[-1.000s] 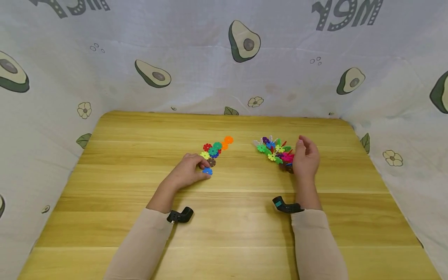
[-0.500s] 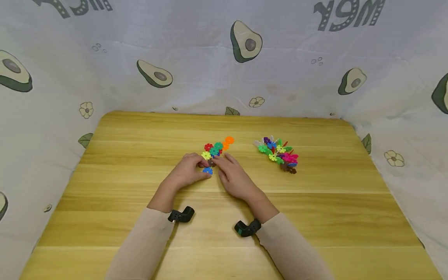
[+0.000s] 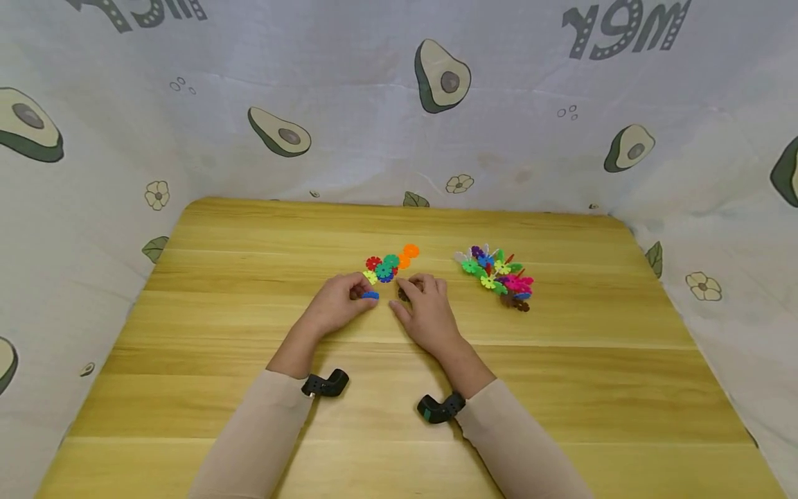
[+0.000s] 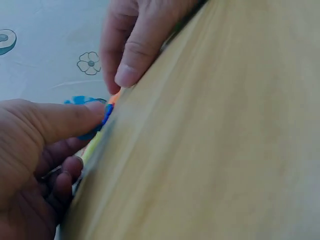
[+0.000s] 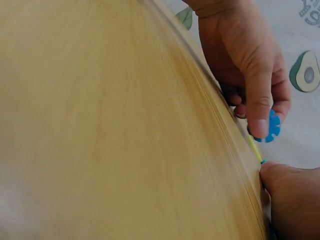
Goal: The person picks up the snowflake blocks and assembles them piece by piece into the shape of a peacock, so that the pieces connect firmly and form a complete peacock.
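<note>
My left hand [image 3: 339, 301] pinches a blue notched plastic disc [image 3: 370, 295] between thumb and fingers, just above the table. In the right wrist view the same blue disc [image 5: 273, 127] stands on edge in that grip. Close by on the right, my right hand [image 3: 429, 312] has its thumb and fingers about a brown notched disc [image 3: 403, 294], mostly covered by the fingers. Beyond the hands lies a small group of loose discs: a yellow one [image 3: 370, 277], a red one [image 3: 373, 263], green ones [image 3: 391, 260], a dark blue one [image 3: 386, 278] and orange ones [image 3: 410, 250].
To the right sits a cluster of joined discs [image 3: 495, 270] in many colours, brown at its near end. The wooden table [image 3: 592, 402] meets a printed cloth [image 3: 361, 83] at its back and sides.
My right hand came left from beside the joined cluster to the loose discs, and the brown disc has shifted right with it. The blue disc in my left hand is tipped up from flat.
</note>
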Available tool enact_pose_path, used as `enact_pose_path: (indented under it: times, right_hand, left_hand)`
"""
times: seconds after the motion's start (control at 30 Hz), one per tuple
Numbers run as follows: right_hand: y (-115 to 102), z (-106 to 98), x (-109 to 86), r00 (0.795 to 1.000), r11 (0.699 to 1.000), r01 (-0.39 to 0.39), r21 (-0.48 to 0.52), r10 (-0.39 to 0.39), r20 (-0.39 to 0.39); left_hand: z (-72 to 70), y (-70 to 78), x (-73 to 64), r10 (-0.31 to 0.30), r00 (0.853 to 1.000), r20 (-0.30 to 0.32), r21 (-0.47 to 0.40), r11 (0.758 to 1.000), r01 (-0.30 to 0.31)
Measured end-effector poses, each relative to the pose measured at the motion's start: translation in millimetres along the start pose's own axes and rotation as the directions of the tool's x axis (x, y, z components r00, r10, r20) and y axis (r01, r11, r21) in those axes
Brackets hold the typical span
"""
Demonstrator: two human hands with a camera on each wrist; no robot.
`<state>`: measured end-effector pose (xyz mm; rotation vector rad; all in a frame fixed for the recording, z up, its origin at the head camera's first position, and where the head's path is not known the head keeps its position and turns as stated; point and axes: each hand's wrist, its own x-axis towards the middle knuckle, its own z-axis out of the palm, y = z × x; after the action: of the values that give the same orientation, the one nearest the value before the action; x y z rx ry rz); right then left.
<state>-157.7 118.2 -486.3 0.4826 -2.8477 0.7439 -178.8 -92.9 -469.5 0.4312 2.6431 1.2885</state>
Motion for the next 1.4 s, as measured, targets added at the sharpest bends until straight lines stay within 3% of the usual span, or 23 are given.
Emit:
enact_pose_path:
  times: [0.2, 0.3, 0.4, 0.57, 0.73, 0.77, 0.8, 0.83, 0.9, 0.97, 1.0, 1.27, 1.33, 1.4]
  right_hand:
    - [-2.5, 0.0, 2.6, 0.994, 0.992, -0.104, 0.070, 0.105, -0.018]
    - [-1.5, -3.7, 2.7, 0.984, 0.984, -0.176, 0.022, 0.176, -0.012]
    - [1.8, -12.3, 3.0, 0.972, 0.972, -0.231, -0.040, 0.232, 0.044]
    - [8.1, -29.3, 3.7, 0.960, 0.973, -0.230, 0.000, 0.227, 0.165]
    - [11.4, -29.0, 4.2, 0.965, 0.958, -0.229, 0.172, 0.200, 0.172]
    - [11.5, -26.8, 4.4, 0.963, 0.938, -0.247, 0.243, 0.210, 0.169]
    - [11.0, -24.6, 4.8, 0.958, 0.898, -0.273, 0.346, 0.223, 0.177]
    - [10.2, -22.5, 5.2, 0.951, 0.839, -0.304, 0.452, 0.242, 0.191]
    - [8.2, -18.9, 5.8, 0.934, 0.693, -0.355, 0.627, 0.283, 0.217]
    - [5.7, -16.5, 6.7, 0.917, 0.545, -0.385, 0.745, 0.314, 0.245]
    - [4.5, -16.2, 6.8, 0.912, 0.491, -0.392, 0.778, 0.322, 0.256]
    - [4.2, -17.3, 8.8, 0.884, 0.362, -0.411, 0.837, 0.382, 0.269]
    - [3.6, -17.3, 8.4, 0.889, 0.356, -0.401, 0.844, 0.375, 0.264]
    - [3.1, -15.7, 7.9, 0.900, 0.368, -0.385, 0.846, 0.354, 0.255]
  left_hand:
    - [5.6, 0.6, 1.3, -0.053, 0.994, -0.097, -0.146, 0.989, 0.038]
    - [7.3, 0.8, 1.9, -0.074, 0.991, -0.110, -0.212, 0.976, 0.049]
    - [8.3, -0.6, 1.8, -0.096, 0.989, -0.114, -0.244, 0.967, 0.066]
    - [10.3, -0.1, 2.2, -0.103, 0.987, -0.120, -0.261, 0.963, 0.068]
    - [13.9, 3.5, 1.6, -0.087, 0.989, -0.120, -0.249, 0.967, 0.055]
    - [14.8, 4.0, 1.4, -0.086, 0.989, -0.117, -0.253, 0.966, 0.054]
    - [16.0, 3.9, 1.5, -0.084, 0.990, -0.117, -0.253, 0.966, 0.052]
    - [17.1, 3.9, 1.6, -0.083, 0.990, -0.117, -0.255, 0.966, 0.051]
    - [19.2, 3.8, 1.8, -0.071, 0.991, -0.114, -0.265, 0.963, 0.038]
    - [20.9, 3.8, 2.0, -0.057, 0.992, -0.110, -0.285, 0.958, 0.024]
    - [21.5, 3.7, 2.1, -0.049, 0.993, -0.108, -0.292, 0.956, 0.015]
    - [25.0, 4.2, 2.7, 0.000, 0.994, -0.109, -0.334, 0.942, -0.036]
    - [25.9, 4.5, 2.6, 0.015, 0.993, -0.116, -0.318, 0.947, -0.051]
    - [27.0, 5.3, 2.2, 0.026, 0.992, -0.121, -0.297, 0.953, -0.061]
